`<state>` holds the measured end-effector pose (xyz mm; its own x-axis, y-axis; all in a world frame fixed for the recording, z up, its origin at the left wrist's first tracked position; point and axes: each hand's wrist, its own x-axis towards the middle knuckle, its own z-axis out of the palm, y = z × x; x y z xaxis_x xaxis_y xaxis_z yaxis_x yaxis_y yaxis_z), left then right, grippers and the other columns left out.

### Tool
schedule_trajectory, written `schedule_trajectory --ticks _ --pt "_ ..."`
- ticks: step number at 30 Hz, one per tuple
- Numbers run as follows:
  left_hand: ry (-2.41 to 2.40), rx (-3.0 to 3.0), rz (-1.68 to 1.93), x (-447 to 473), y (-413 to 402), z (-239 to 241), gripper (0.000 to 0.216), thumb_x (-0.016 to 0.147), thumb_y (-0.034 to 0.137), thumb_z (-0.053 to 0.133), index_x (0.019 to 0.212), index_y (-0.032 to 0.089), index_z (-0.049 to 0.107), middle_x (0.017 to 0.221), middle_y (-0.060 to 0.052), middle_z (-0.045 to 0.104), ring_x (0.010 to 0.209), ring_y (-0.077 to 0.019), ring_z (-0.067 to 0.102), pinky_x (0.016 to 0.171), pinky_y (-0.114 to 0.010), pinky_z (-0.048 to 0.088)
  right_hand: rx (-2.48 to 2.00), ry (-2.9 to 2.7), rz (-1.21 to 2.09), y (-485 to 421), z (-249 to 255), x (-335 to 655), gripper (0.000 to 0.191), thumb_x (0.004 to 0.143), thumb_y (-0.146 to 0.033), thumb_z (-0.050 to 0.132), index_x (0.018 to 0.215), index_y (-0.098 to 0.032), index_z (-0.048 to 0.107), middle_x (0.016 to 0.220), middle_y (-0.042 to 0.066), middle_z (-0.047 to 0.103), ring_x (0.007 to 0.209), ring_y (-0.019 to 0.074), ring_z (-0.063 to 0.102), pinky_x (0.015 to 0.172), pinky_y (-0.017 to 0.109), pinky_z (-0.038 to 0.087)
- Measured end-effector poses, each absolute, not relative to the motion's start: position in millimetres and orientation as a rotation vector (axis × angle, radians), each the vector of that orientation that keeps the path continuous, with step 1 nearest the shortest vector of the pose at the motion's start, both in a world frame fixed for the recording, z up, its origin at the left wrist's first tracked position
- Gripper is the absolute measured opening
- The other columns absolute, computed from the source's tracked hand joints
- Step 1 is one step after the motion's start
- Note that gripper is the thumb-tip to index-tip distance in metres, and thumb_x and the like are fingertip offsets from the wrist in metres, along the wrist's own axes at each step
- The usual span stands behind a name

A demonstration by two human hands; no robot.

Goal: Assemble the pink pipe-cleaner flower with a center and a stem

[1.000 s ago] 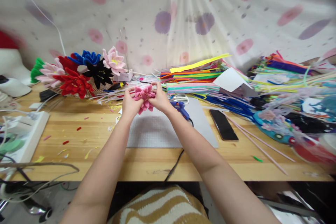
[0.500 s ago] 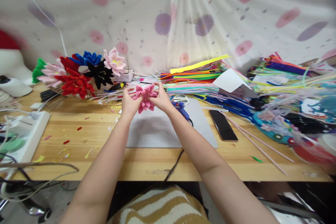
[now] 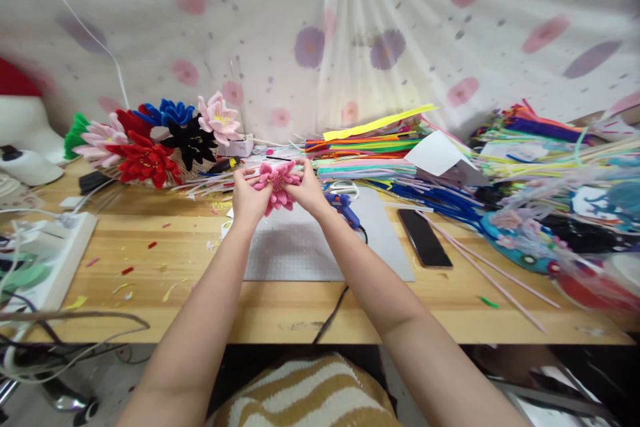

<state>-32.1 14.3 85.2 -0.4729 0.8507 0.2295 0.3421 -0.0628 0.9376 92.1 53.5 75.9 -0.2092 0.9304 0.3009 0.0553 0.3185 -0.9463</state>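
A pink pipe-cleaner flower point(image 3: 278, 188) is held up over the grey cutting mat point(image 3: 295, 253), its layered petals facing me. My left hand point(image 3: 249, 199) grips its left side, thumb on the front petals. On the opposite side, my right hand point(image 3: 307, 190) pinches the petals in the same way. The fingers behind the flower are partly hidden. Just right of my right hand lies a blue glue gun point(image 3: 344, 209) on the mat, with white-handled scissors point(image 3: 345, 188) behind it.
Finished flowers in several colours, including a red flower point(image 3: 148, 159), stand at the back left. Bundles of pipe cleaners point(image 3: 370, 147) line the back. A phone point(image 3: 425, 238) lies right of the mat, a white power strip point(image 3: 70, 260) at the left. Small scraps dot the wood table point(image 3: 125, 307).
Almost nothing differs. Both hands keep the pink flower in the same place, and the view has shifted very slightly.
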Motion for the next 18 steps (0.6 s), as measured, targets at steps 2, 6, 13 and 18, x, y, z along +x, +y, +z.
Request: schedule_trajectory --ticks 2,6,13,18 --pt "1.753 1.264 1.571 -31.7 14.2 86.8 0.046 0.061 0.024 0.069 0.099 0.022 0.041 0.091 -0.005 0.067 0.079 -0.0148 0.066 0.072 -0.026 0.048 -0.912 -1.533 1.077 52.7 78.3 92.0 0.046 0.065 -0.021 0.060 0.102 -0.023 0.032 0.077 -0.004 0.062 0.066 0.0109 0.060 0.065 0.027 0.049" --pt "1.736 1.240 1.591 -30.0 12.8 88.6 0.048 0.060 0.022 0.070 0.099 0.022 0.041 0.091 -0.005 0.068 0.078 -0.0146 0.066 0.073 -0.026 0.049 -0.930 -1.513 1.058 48.7 81.0 89.6 0.041 0.067 -0.022 0.058 0.100 -0.023 0.033 0.079 -0.003 0.063 0.066 0.0106 0.060 0.066 0.026 0.049" --pt "1.720 1.217 1.578 -31.5 13.0 83.8 0.048 0.058 0.025 0.071 0.096 0.021 0.041 0.088 -0.006 0.068 0.075 -0.0159 0.066 0.070 -0.027 0.050 -0.989 -1.534 1.006 46.4 75.7 88.9 0.041 0.068 -0.027 0.059 0.099 -0.024 0.034 0.074 -0.005 0.062 0.066 0.0123 0.060 0.066 0.028 0.049" --pt "1.691 1.222 1.607 -32.3 15.4 82.8 0.050 0.059 0.027 0.072 0.098 0.021 0.042 0.090 -0.007 0.068 0.078 -0.0163 0.067 0.071 -0.027 0.050 -0.954 -1.516 1.030 46.5 81.5 89.5 0.047 0.068 -0.026 0.061 0.105 -0.023 0.034 0.084 -0.001 0.065 0.071 0.0118 0.062 0.069 0.028 0.049"
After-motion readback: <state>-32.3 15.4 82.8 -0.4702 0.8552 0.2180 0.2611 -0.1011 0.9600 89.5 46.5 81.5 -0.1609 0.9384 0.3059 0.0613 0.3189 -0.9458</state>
